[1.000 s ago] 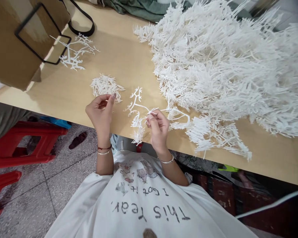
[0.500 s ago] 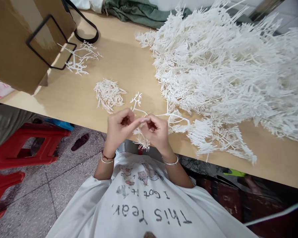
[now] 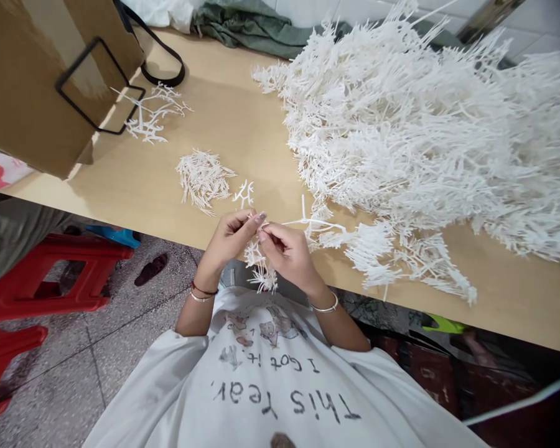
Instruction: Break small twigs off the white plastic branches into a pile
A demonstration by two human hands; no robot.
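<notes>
White branch [image 3: 254, 252]: carried between both hands at the near edge of the worktop [image 3: 242, 118]. Forked top shows above the left hand [image 3: 231, 239]; feathery lower end hangs below the fingers, in front of the person's lap. Middle length hidden by fingers.

Left grip: thumb and forefinger pressed together at the branch; what lies between them is too small to tell. Right hand [image 3: 292, 252]: thumb and forefinger pinching the branch, tips just beside the left fingertips. Other fingers of both hands curled in.

Just right of the right hand, a bare white stem [image 3: 324, 223] with a short side shoot reaches toward loose sprigs; whether it joins the held branch cannot be seen.

Beyond the left hand: small heap of white strands [image 3: 204, 179], low and loose. Further off, a second branch [image 3: 144, 118] beside the cardboard box [image 3: 23, 81], partly at the foot of a black wire frame [image 3: 77, 64]. Black strap [image 3: 180, 78] loops on the worktop near the box.

Right side: large pile of white sprigs [image 3: 415, 130], tangled, with stragglers spread toward the near edge. Green cloth [image 3: 247, 25] bunched along the back.

Floor, left: red stool [image 3: 70, 300], dark shoe [image 3: 150, 269] near it.
</notes>
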